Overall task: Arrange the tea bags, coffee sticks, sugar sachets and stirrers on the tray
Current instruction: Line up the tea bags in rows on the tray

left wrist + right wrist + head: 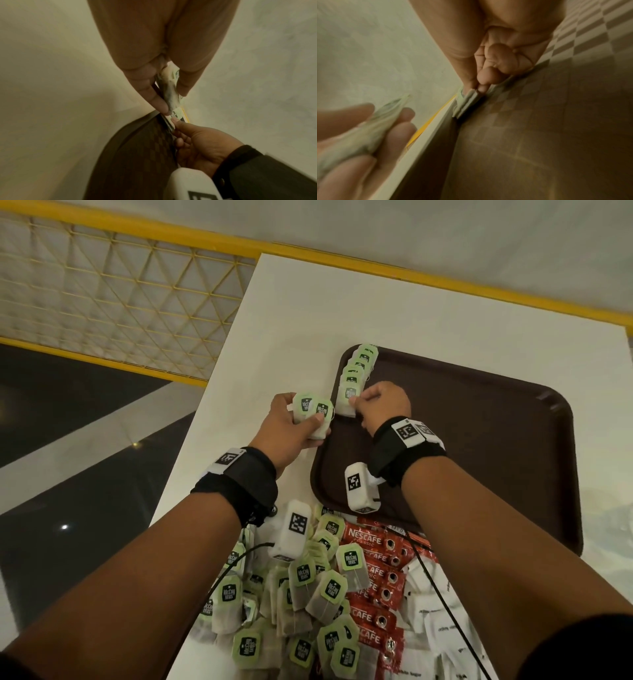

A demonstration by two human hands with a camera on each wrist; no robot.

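A brown tray (479, 440) lies on the white table. A row of green-tagged tea bags (358, 371) stands along its left edge. My right hand (363, 405) pinches the nearest tea bag of that row (467, 100) between thumb and fingertips, low against the tray's rim. My left hand (301, 422) hovers just left of the tray and grips a small bunch of tea bags (313, 412). The left wrist view shows the bunch (169, 86) squeezed between thumb and fingers, with the right hand (197, 143) beyond it over the tray (137, 155). No stirrers are in view.
A loose pile of tea bags (308, 594) lies at the table's near end under my forearms. Red Nescafe coffee sticks (376, 577) and white sugar sachets (435, 618) lie to its right. The table's left edge (219, 364) drops to a dark floor.
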